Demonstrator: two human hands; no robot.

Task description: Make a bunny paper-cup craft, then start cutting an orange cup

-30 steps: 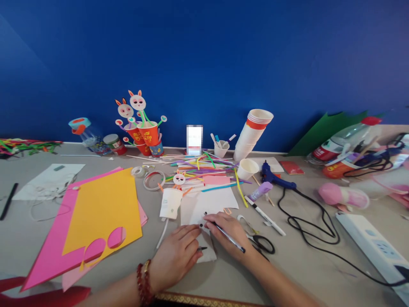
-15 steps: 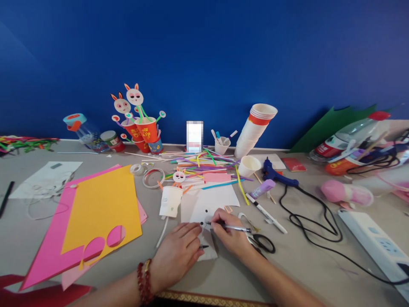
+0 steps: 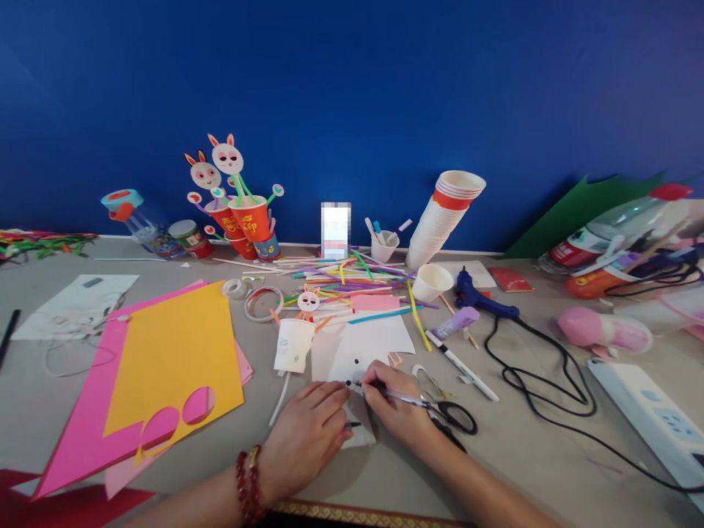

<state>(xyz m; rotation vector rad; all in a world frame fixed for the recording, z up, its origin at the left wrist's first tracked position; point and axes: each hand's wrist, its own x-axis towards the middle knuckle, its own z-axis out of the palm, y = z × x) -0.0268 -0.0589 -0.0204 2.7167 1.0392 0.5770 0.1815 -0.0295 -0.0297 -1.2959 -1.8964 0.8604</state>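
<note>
My right hand [image 3: 393, 407] pinches a thin pen [image 3: 404, 399], its tip on a sheet of white paper [image 3: 363, 345] beside two small black dots. My left hand [image 3: 305, 436] lies flat on the near part of that paper, fingers stretched out, with a red bead bracelet [image 3: 245, 477] at the wrist. A white paper cup [image 3: 293, 345] lies tipped just left of the paper. Black-handled scissors [image 3: 448, 414] rest right of my right hand.
Yellow and pink card sheets [image 3: 165, 363] lie at the left. Coloured straws [image 3: 352, 282], tape rolls [image 3: 264, 302], a cup stack [image 3: 443, 220], bunny cups [image 3: 242, 216], a blue glue gun [image 3: 484, 297] with black cord, a marker [image 3: 462, 363] and a white power strip [image 3: 649, 418] crowd the table.
My right hand has turned the pen from pointing down-right to nearly level and its tip sits at the lower dot. The view has tilted up slightly. My left hand stays put.
</note>
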